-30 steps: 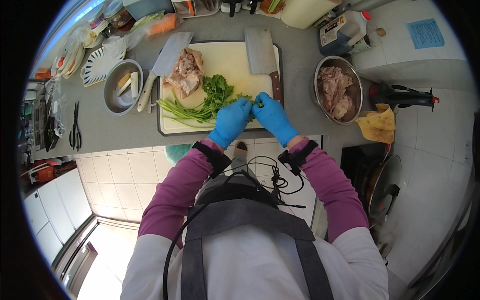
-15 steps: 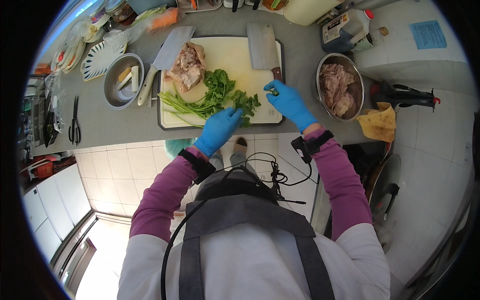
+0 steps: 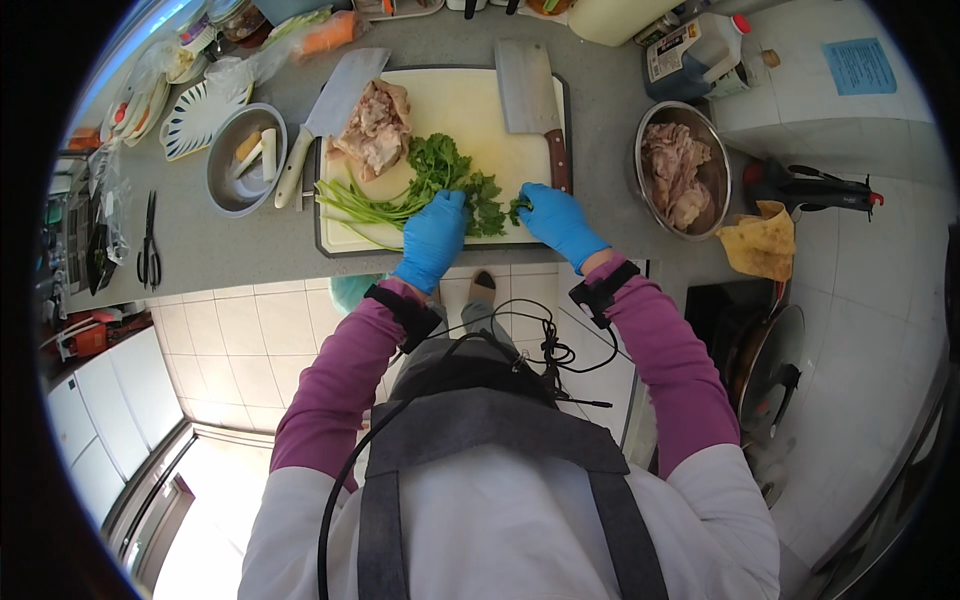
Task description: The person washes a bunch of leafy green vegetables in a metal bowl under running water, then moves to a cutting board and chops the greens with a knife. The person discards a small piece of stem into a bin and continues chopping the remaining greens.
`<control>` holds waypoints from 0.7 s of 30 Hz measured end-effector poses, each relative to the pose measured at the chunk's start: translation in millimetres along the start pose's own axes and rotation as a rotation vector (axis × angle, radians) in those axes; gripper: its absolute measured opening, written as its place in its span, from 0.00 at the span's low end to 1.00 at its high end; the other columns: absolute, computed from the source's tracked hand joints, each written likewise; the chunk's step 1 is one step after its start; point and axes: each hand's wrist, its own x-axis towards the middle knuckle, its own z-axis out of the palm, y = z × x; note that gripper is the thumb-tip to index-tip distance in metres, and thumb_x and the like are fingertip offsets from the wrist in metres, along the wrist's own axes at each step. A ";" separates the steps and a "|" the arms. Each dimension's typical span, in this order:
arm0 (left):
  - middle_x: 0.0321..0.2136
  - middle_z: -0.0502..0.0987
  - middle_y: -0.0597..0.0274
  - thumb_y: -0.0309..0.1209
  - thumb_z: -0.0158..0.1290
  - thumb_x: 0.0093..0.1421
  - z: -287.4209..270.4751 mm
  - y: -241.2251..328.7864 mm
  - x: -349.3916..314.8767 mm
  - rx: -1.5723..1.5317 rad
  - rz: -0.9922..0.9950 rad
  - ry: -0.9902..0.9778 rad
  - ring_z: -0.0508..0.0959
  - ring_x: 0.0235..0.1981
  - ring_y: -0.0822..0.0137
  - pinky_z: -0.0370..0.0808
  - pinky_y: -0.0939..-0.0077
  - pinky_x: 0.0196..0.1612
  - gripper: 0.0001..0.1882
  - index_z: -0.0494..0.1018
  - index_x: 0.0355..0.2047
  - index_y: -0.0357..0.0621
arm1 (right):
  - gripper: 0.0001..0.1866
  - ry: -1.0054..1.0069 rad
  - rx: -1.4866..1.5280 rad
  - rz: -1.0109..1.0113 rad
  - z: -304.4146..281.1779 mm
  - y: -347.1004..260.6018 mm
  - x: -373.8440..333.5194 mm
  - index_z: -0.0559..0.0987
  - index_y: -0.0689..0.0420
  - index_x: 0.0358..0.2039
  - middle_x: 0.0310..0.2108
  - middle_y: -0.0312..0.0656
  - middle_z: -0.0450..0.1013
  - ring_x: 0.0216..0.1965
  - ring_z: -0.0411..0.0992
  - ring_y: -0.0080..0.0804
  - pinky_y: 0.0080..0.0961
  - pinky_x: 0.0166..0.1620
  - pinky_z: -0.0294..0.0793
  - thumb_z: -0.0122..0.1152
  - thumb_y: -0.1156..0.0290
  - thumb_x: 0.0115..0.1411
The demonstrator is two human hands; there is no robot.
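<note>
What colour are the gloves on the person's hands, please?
Bright blue on both the left hand and right hand, in the head view.

Blue gloved hands (image 3: 432, 238); green herbs (image 3: 445, 180); white cutting board (image 3: 470, 110).

Cleavers: two, one (image 3: 528, 80) on the cutting board (image 3: 450, 95) at 12 o'clock, one (image 3: 330, 110) at its 10 o'clock edge
Cutting boards: one
Metal bowls: two, one (image 3: 246, 160) at 10 o'clock, one (image 3: 683, 170) at 2 o'clock
Gloved hands: two, left (image 3: 433, 238) and right (image 3: 556, 222)
Herb bunches: one (image 3: 430, 190)
Scissors: one pair (image 3: 149, 240) at 9 o'clock
Meat pieces on board: one (image 3: 372, 130)
</note>
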 end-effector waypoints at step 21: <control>0.29 0.70 0.57 0.41 0.53 0.55 -8.4 2.9 -6.1 0.023 0.060 -0.053 0.74 0.25 0.56 0.72 0.65 0.25 0.18 0.69 0.42 0.45 | 0.11 0.080 0.110 -0.137 -15.2 -12.2 -8.1 0.75 0.52 0.37 0.31 0.43 0.74 0.31 0.73 0.42 0.33 0.35 0.73 0.60 0.66 0.53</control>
